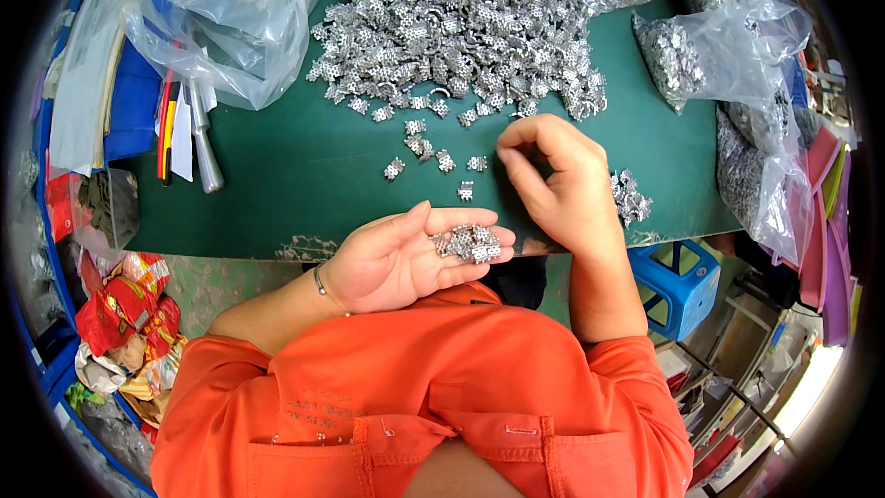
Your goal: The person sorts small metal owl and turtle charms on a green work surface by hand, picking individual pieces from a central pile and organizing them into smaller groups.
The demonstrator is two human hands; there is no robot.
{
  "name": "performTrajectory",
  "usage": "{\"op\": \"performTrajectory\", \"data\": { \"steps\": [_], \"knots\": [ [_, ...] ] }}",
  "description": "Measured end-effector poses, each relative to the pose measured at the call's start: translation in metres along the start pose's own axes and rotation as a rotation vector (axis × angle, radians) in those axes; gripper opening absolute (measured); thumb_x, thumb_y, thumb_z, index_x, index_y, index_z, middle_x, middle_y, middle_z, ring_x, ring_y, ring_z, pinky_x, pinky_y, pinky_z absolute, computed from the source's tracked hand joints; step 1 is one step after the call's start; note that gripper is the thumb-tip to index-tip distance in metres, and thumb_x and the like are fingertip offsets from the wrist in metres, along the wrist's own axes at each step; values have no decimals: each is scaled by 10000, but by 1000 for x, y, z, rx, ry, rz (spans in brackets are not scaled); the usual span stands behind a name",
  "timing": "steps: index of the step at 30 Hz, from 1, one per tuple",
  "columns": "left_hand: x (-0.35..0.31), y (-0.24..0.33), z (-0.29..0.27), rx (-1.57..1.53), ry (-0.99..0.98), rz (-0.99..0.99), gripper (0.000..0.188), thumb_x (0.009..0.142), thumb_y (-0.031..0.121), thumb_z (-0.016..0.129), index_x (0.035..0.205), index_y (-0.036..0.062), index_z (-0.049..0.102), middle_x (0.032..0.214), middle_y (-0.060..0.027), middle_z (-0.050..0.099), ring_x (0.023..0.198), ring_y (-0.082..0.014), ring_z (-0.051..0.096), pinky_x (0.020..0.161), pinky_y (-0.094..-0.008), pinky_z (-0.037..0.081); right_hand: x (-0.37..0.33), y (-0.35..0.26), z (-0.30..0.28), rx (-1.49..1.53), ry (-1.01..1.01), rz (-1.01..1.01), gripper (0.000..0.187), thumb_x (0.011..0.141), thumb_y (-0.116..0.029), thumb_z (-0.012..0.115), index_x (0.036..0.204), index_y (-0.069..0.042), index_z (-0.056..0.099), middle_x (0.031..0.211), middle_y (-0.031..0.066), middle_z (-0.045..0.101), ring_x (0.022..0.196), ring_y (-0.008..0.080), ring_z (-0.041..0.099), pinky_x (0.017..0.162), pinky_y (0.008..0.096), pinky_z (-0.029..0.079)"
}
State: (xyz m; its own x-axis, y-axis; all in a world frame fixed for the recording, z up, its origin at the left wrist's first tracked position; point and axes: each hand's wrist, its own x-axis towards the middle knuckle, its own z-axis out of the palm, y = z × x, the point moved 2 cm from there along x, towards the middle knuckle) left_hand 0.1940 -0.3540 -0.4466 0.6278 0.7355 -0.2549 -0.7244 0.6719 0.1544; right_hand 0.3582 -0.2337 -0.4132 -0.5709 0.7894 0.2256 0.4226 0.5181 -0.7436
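Observation:
My left hand point(392, 254) lies palm up just before the table's near edge, fingers stretched out. A small heap of perforated silver metal pieces point(472, 242) rests on its fingers. Over the green table my right hand point(562, 180) is curled, thumb and index fingertips close together. Whatever those fingertips might hold is hidden or too small to make out. Beside them lies a loose metal piece point(477, 163), with another metal piece point(466, 190) nearer to my left hand. A small cluster of metal pieces point(631, 198) sits to the right of my right wrist.
A large pile of the same metal pieces point(452, 23) covers the back of the green table point(267, 184). Clear plastic bags point(230, 28) lie back left, beside pens point(168, 129) and a metal-shafted tool point(205, 138). Filled bags point(682, 55) line the right; a blue stool point(678, 290) stands below.

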Motion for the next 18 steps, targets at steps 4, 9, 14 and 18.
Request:
{"op": "performTrajectory", "data": {
  "steps": [4,9,14,18],
  "knots": [
    [-5,-2,-5,23,7,-1,563,1064,318,430,1458,-76,345,1437,-268,459,1380,-375,443,1129,-419,410,-4,5,-6,19,52,59,135,790,52,679,901,-6,627,814,140,651,753,319,658,683,381,528],
    [-9,-2,-2,76,22,-106,311,1061,135,449,1312,-34,520,1274,-175,609,1225,-304,603,1013,-367,518,-11,-5,3,-6,37,49,168,779,12,723,908,-17,621,823,122,634,765,318,632,683,392,514],
    [-3,2,10,181,87,-297,321,1061,143,448,1307,-49,524,1247,-165,615,1208,-294,609,1005,-369,518,-9,-6,20,-42,42,-121,190,758,36,716,903,-34,615,850,106,615,797,321,602,711,411,497],
    [6,1,17,199,74,-354,341,1065,169,439,1306,-54,529,1245,-173,614,1197,-297,611,1014,-385,510,-9,-4,17,42,60,12,183,771,56,691,919,-24,618,877,117,633,831,330,617,728,405,507]
  ]
}}
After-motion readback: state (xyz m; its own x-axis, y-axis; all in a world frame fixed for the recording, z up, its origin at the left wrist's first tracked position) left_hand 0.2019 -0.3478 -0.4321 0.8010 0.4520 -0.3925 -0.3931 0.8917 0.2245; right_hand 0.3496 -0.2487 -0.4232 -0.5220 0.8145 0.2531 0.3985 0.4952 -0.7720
